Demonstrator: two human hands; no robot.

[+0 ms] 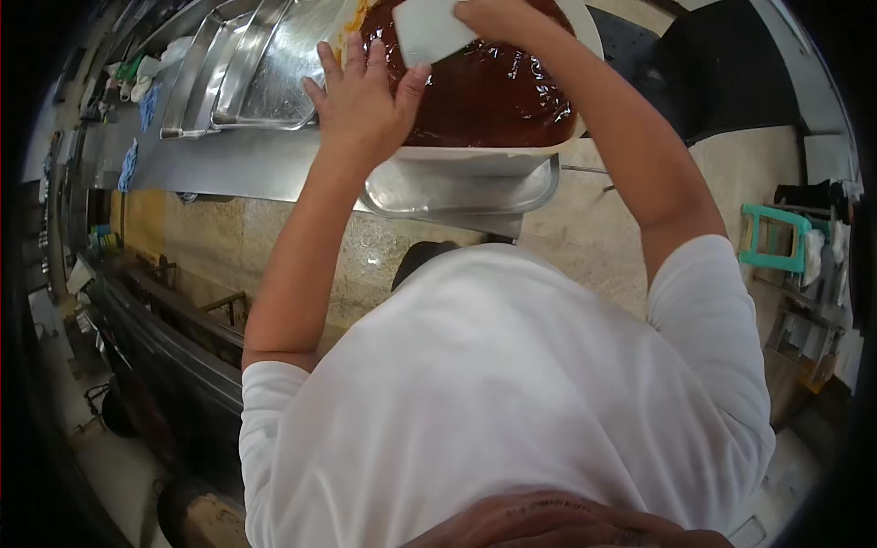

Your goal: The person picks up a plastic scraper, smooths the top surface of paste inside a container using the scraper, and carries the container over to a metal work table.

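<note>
A white tub (pixel 493 153) at the top of the view holds a glossy dark red-brown sauce or paste (pixel 498 100). My right hand (pixel 501 18) is closed on the edge of a flat white scraper (pixel 431 33), held over the sauce. Whether the scraper's lower edge touches the surface I cannot tell. With fingers spread, my left hand (pixel 364 108) lies over the tub's left side, its thumb close to the scraper's lower corner. An orange smear (pixel 354 26) marks the inner wall beyond those fingers.
Under the tub sits a metal tray (pixel 466 190) on a steel counter (pixel 228 164). Shallow metal pans (pixel 265 68) stand to the left, near blue cloths (pixel 129 164). A black surface (pixel 731 68) is at upper right, and a green stool (pixel 772 237) stands farther right.
</note>
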